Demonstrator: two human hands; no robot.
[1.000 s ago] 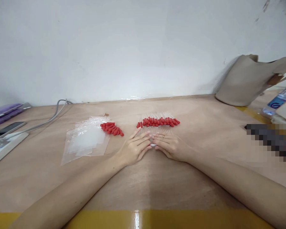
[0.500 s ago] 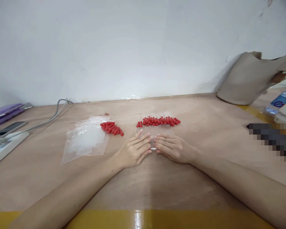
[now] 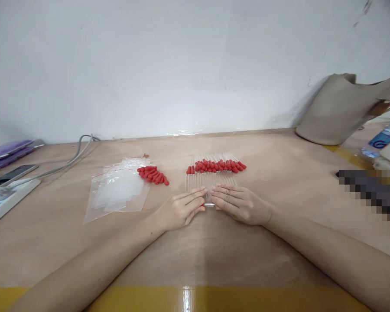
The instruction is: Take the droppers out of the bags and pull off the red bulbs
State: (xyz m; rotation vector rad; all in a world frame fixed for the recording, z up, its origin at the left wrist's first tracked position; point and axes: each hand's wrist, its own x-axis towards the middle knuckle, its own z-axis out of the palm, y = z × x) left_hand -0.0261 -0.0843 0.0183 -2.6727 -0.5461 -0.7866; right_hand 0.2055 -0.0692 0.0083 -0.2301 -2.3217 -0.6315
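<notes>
Several glass droppers with red rubber bulbs [image 3: 214, 165] lie side by side in a row in the middle of the table, clear tubes [image 3: 211, 180] pointing toward me and away. My left hand [image 3: 183, 208] covers the near left end of the row, fingers together over the tubes, thumb at the front edge. From the other side, my right hand [image 3: 240, 203] does the same, fingertips facing the left ones across a small gap. A clear strip [image 3: 209, 204] shows in that gap; what it belongs to is unclear. Loose red bulbs [image 3: 153, 174] lie left of the row.
Clear zip bags [image 3: 117, 188] are spread at the left, partly under the loose bulbs. Beyond them are a power strip [image 3: 13, 201], a grey cable [image 3: 68, 162], a phone [image 3: 16, 174] and purple packs [image 3: 8, 154]. A beige bag [image 3: 334, 108] and a bottle [image 3: 385, 134] stand right.
My left fingers have drawn back from the tubes and closed up along the near end. My right hand has barely shifted. The droppers and loose bulbs look the same.
</notes>
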